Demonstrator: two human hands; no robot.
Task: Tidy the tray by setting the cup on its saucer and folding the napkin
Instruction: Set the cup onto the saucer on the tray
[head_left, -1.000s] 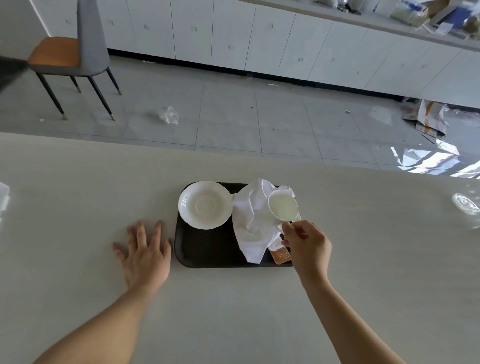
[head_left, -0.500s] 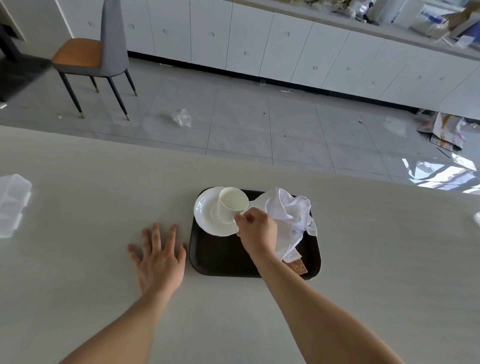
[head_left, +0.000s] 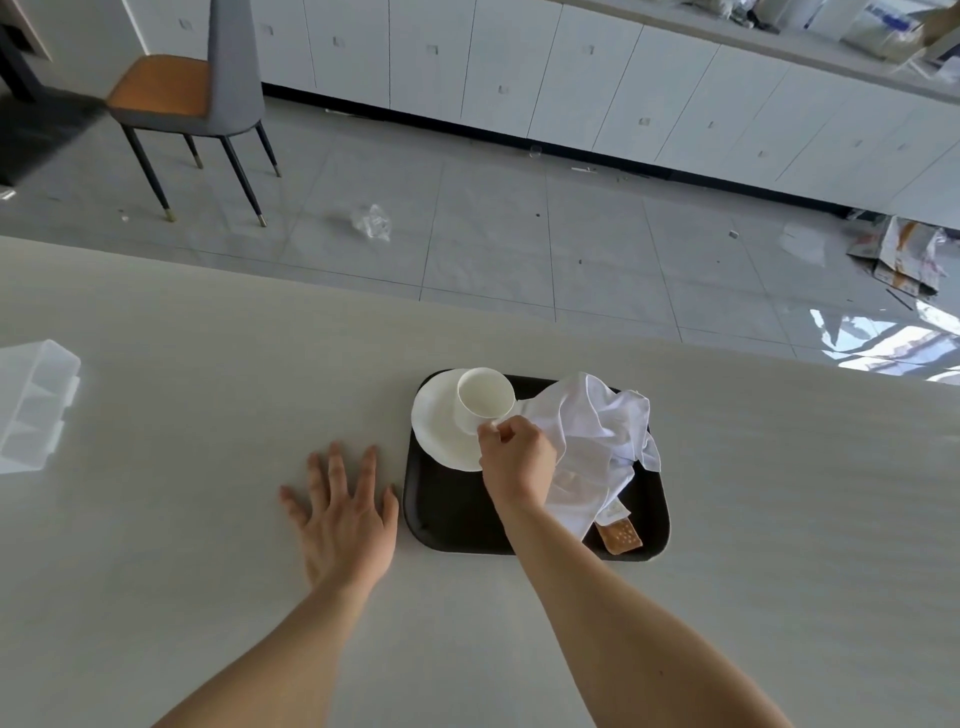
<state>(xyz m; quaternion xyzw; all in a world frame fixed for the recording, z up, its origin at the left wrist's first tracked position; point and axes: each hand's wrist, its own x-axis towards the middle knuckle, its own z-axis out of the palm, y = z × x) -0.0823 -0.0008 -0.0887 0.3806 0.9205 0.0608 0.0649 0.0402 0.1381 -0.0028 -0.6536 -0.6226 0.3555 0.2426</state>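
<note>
Cup (head_left: 484, 398): white, upright on the saucer (head_left: 441, 431), at the tray's far left corner.
Your right hand (head_left: 517, 457): fingers pinched together at the cup's near side, where a handle would be hidden.
Napkin (head_left: 592, 441): white, crumpled, unfolded, on the tray's right half.
Packet (head_left: 619, 535): orange, partly under the napkin; no print readable.
Tray (head_left: 452, 519): dark, on the pale table (head_left: 208, 519).
Your left hand (head_left: 343, 514): flat, fingers spread, on the table just beside the tray.
Clear plastic box (head_left: 34, 405): table's far left.

Cup (head_left: 483, 397) on saucer (head_left: 441, 431), left of napkin (head_left: 592, 441), on tray (head_left: 452, 514).
</note>
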